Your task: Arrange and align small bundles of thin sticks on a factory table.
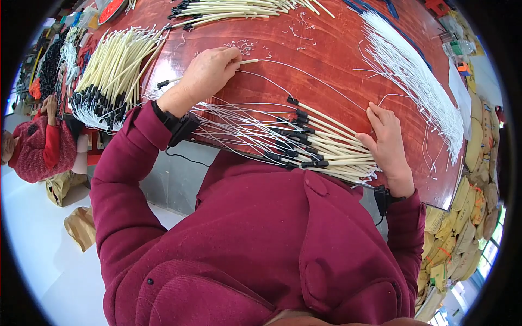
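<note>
My left hand (211,75) is closed round a thin cream tube (248,62), whose black end piece (163,84) sticks out behind the wrist. From the tube's tip a white cord (318,75) arcs across to my right hand (388,140). The fingertips of that hand grip the cord, while its thumb stands apart, over a pile of tubes. These cream tubes (340,145) with black end pieces lie along the table's near edge, and white cords (234,124) trail leftward from them under my left forearm.
A thick bundle of loose white cords (416,81) covers the right of the red table (321,46). More cream tubes (117,60) are stacked at left and others (234,10) at the far edge. White scraps (242,46) lie scattered. Another person (43,144) sits at left; sacks (457,228) stand at right.
</note>
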`<state>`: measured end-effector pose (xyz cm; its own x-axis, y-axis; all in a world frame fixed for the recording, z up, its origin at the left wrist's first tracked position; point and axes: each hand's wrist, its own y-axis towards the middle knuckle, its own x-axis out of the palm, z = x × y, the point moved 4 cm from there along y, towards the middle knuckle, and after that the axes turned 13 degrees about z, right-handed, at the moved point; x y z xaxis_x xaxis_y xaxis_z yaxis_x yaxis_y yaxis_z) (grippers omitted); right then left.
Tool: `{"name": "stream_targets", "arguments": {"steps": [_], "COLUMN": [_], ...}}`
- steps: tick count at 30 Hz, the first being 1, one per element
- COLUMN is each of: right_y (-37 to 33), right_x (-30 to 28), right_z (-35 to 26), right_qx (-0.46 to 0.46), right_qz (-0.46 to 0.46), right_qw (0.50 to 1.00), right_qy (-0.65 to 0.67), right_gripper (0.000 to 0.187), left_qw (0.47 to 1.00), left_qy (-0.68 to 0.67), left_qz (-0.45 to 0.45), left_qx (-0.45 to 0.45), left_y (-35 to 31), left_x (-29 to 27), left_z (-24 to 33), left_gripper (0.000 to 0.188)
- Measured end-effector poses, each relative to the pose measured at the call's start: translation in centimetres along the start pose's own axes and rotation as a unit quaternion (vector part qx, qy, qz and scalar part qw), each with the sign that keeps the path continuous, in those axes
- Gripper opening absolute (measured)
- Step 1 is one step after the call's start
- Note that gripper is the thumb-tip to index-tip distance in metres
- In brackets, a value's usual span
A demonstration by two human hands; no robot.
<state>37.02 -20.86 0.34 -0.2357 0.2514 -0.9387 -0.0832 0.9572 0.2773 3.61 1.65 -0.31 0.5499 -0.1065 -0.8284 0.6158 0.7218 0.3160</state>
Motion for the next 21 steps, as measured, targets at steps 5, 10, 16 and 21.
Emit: {"name": "stream_targets", "arguments": {"steps": [5, 10, 16, 21], "right_y": [0.2, 0.2, 0.2, 0.4], "right_x": [-0.1, -0.3, -0.2, 0.1], "right_z": [-0.4, -0.2, 0.2, 0.0], "right_qx": [-0.009, -0.013, 0.0, -0.014], "right_qz": [0.014, 0.013, -0.022, -0.038], "right_qw": [1.0, 1.0, 1.0, 0.999], "right_qy": [-0.006, -0.005, -0.001, -0.024], "right_gripper": [0.067, 0.065, 0.064, 0.067], "left_qw": [1.0, 1.0, 0.99, 0.957], "left_qy": [-0.003, 0.009, 0.061, 0.064], "left_qz": [-0.007, -0.004, -0.023, -0.071], "left_qx": [-0.003, 0.019, 0.126, 0.273], "left_y": [0.3, 0.7, 1.9, 4.3], "left_x": [0.4, 0.8, 2.4, 7.3], "left_z": [-0.1, 0.1, 2.4, 8.9], "left_gripper": [0.013, 0.014, 0.01, 0.009]}}
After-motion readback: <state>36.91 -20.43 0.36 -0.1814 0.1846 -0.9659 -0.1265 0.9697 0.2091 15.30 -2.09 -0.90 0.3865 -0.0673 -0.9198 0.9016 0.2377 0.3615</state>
